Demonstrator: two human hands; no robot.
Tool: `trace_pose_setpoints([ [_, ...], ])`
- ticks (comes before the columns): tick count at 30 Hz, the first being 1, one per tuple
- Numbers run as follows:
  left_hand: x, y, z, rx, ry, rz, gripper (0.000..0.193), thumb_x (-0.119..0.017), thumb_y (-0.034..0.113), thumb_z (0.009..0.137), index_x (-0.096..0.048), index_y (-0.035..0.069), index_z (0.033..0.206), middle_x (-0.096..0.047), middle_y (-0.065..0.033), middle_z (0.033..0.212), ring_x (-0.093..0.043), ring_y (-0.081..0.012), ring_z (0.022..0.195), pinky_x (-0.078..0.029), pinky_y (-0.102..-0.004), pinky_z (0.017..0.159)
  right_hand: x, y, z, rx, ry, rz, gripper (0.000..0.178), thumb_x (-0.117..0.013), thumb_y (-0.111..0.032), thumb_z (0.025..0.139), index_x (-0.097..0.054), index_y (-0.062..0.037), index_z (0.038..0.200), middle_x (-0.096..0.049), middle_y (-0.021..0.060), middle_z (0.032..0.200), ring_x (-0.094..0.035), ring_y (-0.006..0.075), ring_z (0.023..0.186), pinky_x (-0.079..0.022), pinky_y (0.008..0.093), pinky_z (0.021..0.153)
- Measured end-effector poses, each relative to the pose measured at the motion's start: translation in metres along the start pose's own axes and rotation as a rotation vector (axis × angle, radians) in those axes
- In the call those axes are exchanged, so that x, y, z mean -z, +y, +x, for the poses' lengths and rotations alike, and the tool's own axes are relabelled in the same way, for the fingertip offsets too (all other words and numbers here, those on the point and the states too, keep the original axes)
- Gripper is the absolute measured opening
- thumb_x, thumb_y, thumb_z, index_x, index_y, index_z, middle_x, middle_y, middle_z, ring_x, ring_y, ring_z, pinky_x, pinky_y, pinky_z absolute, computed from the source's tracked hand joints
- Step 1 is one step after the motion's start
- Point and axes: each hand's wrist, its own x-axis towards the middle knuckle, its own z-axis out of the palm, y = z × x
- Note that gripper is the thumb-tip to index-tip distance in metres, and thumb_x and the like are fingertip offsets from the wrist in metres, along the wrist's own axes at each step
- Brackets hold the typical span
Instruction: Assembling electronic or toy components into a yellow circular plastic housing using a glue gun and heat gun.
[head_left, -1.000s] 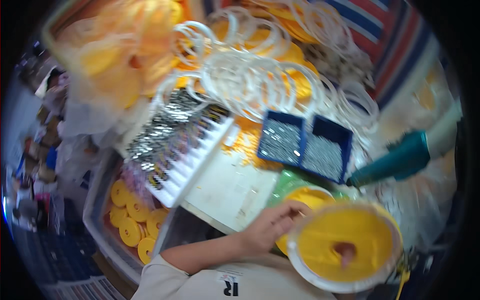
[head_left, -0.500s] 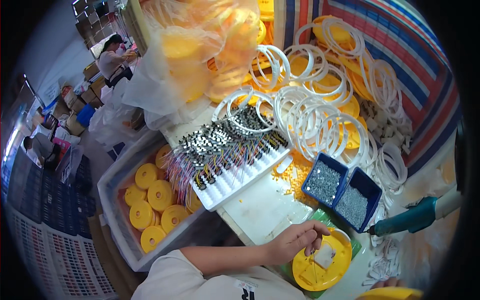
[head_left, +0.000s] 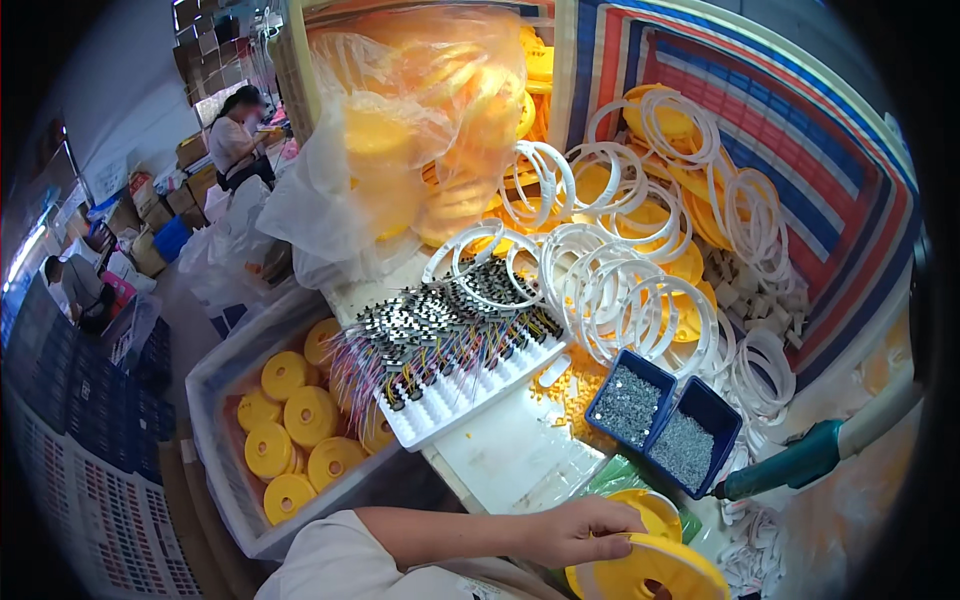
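My left hand [head_left: 585, 530] pinches the upper edge of a round yellow plastic cover [head_left: 690, 572], thumb on top and fingers behind the rim. The cover is held tilted at the lower edge of the view. Of my right hand [head_left: 656, 590] only a bit of finger shows, at the hole in the cover; the rest is hidden. Behind the held cover lies another yellow round part [head_left: 650, 508], on a green sheet [head_left: 618, 478] and mostly covered from sight. A teal power screwdriver [head_left: 785, 470] reaches in from the right.
Two blue bins of small screws [head_left: 630, 402] stand beside the work spot. Beyond lie a white foam tray [head_left: 425, 425] with wired black parts, white rings [head_left: 600, 270] and bagged yellow discs [head_left: 400, 130]. A grey crate of yellow reels [head_left: 312, 415] stands left. Another person [head_left: 236, 140] sits far left.
My left hand has gone from the yellow part with the white block and wire to the rim of the yellow cover. That cover has moved left over the part. The view has shifted slightly.
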Motion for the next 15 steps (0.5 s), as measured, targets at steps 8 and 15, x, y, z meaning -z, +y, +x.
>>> trace_pose_setpoints([
  [8, -0.024, -0.015, 0.000, 0.074, 0.207, 0.051, 0.034, -0.052, 0.033, 0.111, -0.064, 0.001, 0.108, -0.062, -0.0123, 0.094, -0.062, -0.0299, 0.084, -0.048, -0.0372, 0.077, -0.008, 0.023, 0.042, 0.181, -0.154, 0.263, 0.033, -0.074, -0.022, 0.089, -0.069, 0.0011, 0.112, -0.070, 0.0195, 0.102, -0.065, 0.0276, 0.089, -0.054, 0.0371, 0.081],
  [15, 0.006, -0.014, -0.026, 0.290, 0.222, 0.082, 0.050, -0.065, 0.022, 0.098, -0.054, 0.004, 0.143, -0.063, -0.0120, 0.126, -0.063, -0.0237, 0.113, -0.050, -0.0387, 0.101, 0.022, 0.006, -0.028, 0.126, 0.087, 0.270, 0.022, -0.078, -0.010, 0.085, -0.074, -0.0003, 0.105, -0.072, 0.0221, 0.113, -0.069, 0.0290, 0.101, -0.056, 0.0373, 0.089],
])
